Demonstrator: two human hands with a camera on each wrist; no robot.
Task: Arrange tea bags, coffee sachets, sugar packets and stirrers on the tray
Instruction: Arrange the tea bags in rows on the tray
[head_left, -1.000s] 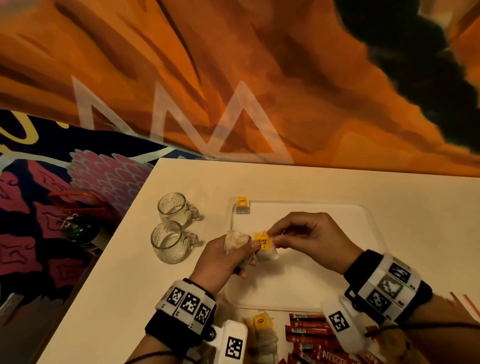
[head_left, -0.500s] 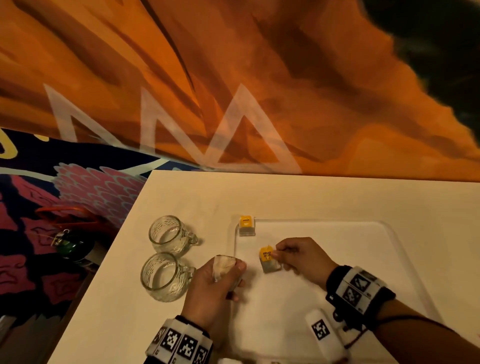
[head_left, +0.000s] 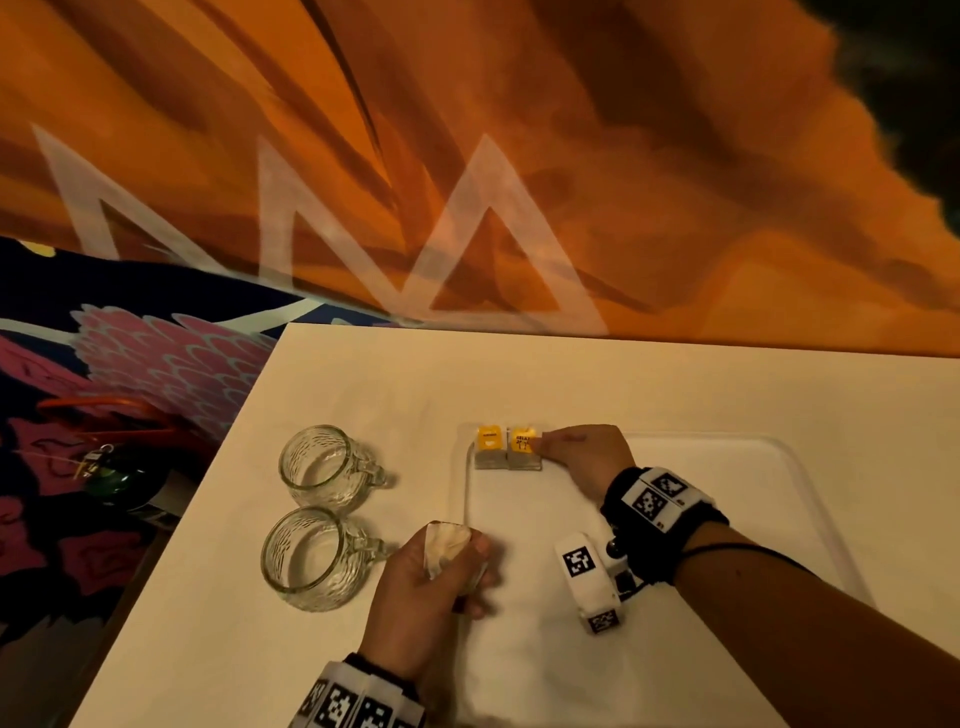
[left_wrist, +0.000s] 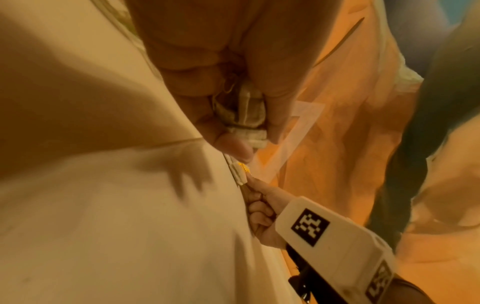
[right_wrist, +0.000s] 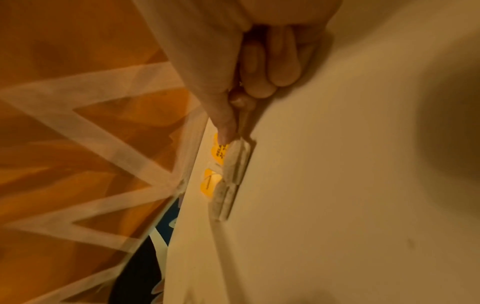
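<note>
A white tray (head_left: 727, 483) lies on the white table. Two tea bags with yellow tags sit side by side in its far left corner: the first tea bag (head_left: 489, 449) (right_wrist: 223, 201) and the second tea bag (head_left: 523, 451) (right_wrist: 239, 162). My right hand (head_left: 540, 444) (right_wrist: 231, 127) pinches the second bag's yellow tag, other fingers curled. My left hand (head_left: 457, 545) (left_wrist: 241, 131) grips a bunch of tea bags (left_wrist: 244, 115) at the tray's left rim. No coffee sachets, sugar packets or stirrers are in view.
Two glass mugs (head_left: 324, 465) (head_left: 311, 556) stand left of the tray, close to my left hand. The table's left edge (head_left: 208, 493) drops to a patterned floor with a green object (head_left: 119, 478). An orange painted wall runs behind the table.
My right hand carried the tagged tea bag from beside my left hand to the tray's far left corner, next to the first one. My left hand kept its bunch.
</note>
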